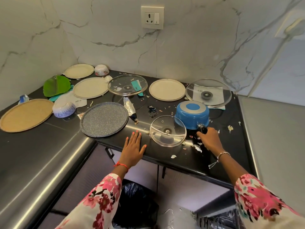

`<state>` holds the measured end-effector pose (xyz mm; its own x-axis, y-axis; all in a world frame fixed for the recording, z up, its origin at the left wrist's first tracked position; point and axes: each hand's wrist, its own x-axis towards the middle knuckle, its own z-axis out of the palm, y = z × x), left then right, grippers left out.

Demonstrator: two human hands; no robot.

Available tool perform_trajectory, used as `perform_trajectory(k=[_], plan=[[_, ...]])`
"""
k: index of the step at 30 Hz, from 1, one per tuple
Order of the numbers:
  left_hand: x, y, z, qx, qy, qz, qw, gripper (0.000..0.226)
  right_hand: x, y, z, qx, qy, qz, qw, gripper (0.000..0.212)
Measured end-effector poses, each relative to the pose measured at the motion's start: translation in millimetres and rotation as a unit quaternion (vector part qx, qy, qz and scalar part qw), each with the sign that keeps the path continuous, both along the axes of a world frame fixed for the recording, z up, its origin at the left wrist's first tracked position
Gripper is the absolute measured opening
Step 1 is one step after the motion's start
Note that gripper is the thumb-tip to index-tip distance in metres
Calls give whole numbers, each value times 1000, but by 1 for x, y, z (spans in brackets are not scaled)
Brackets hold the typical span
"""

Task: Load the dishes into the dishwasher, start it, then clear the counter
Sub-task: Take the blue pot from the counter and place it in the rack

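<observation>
Saucepan (191, 115), blue, upside down on the black counter (214, 156), long axis from bowl to handle (202, 128), which points toward the counter's front edge. Right hand (210, 138) curled closed around the handle end. Small glass lid (168, 131) touching the saucepan's left side. Left hand (134, 148) beyond that lid, flat, fingers spread, holding nothing. Speckled tray (104, 119) farther left.
</observation>
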<state>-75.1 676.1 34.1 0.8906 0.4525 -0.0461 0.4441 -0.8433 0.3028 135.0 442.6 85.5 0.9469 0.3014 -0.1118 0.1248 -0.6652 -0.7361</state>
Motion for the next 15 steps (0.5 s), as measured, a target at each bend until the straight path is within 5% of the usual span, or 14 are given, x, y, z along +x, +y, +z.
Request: perform_trajectory(k=[15], plan=[[-187,-167,-5,1,-38,-22,999,70,-192,-165,6,55,-67,-55,995,32]])
